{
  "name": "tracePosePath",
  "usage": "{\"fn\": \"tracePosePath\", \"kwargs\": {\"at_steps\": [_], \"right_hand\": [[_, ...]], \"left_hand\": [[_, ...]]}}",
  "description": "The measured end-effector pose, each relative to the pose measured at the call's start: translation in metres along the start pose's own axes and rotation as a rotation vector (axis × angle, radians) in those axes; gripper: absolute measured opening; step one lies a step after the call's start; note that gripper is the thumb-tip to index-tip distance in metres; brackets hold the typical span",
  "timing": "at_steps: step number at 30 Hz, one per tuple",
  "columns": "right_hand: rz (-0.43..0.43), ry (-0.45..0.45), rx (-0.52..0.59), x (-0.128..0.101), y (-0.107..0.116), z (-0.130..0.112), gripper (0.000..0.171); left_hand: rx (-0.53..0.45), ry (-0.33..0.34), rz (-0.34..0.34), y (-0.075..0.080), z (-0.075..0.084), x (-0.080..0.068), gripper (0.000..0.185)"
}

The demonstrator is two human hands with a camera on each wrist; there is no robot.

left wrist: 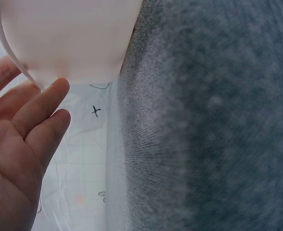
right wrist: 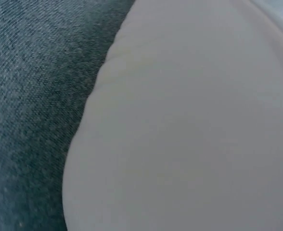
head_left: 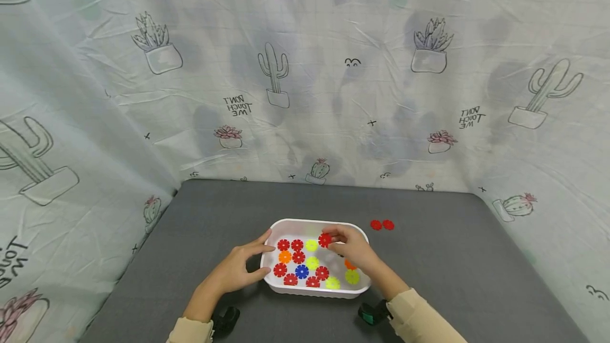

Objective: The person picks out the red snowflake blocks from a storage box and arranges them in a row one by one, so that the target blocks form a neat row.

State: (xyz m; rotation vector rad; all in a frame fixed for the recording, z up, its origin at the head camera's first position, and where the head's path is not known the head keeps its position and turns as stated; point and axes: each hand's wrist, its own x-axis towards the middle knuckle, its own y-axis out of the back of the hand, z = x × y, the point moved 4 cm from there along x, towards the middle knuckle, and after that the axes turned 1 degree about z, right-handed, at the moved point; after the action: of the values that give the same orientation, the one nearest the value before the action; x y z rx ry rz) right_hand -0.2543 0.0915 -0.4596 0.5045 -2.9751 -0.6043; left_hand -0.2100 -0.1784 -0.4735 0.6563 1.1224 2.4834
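A white plastic tray sits on the grey table and holds several flower-shaped discs in red, yellow, orange and blue. My right hand hovers over the tray's right half and pinches a red disc between thumb and fingertips. My left hand rests against the tray's left wall with straight fingers; in the left wrist view its fingers touch the white tray rim. The right wrist view shows only the white tray wall close up beside grey felt.
Two red discs lie side by side on the grey table just right of the tray's far corner. A cactus-print cloth walls in the table at the back and both sides.
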Motion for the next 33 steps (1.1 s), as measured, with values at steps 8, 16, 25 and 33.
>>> {"fn": "tracePosePath", "kwargs": {"at_steps": [8, 16, 25, 33], "right_hand": [[0.080, -0.053, 0.038, -0.008, 0.024, 0.000, 0.030], [0.129, -0.015, 0.139, -0.011, 0.054, 0.004, 0.033], [0.176, 0.066, 0.222, -0.014, 0.078, 0.018, 0.038], [0.231, 0.097, 0.280, -0.014, 0.099, 0.041, 0.042]], "left_hand": [[-0.042, 0.022, -0.014, 0.003, 0.000, 0.002, 0.045], [-0.050, 0.017, -0.017, 0.005, -0.002, 0.005, 0.044], [-0.048, 0.018, -0.015, 0.007, -0.003, 0.007, 0.044], [-0.061, 0.033, -0.033, 0.008, -0.002, 0.006, 0.046]]}}
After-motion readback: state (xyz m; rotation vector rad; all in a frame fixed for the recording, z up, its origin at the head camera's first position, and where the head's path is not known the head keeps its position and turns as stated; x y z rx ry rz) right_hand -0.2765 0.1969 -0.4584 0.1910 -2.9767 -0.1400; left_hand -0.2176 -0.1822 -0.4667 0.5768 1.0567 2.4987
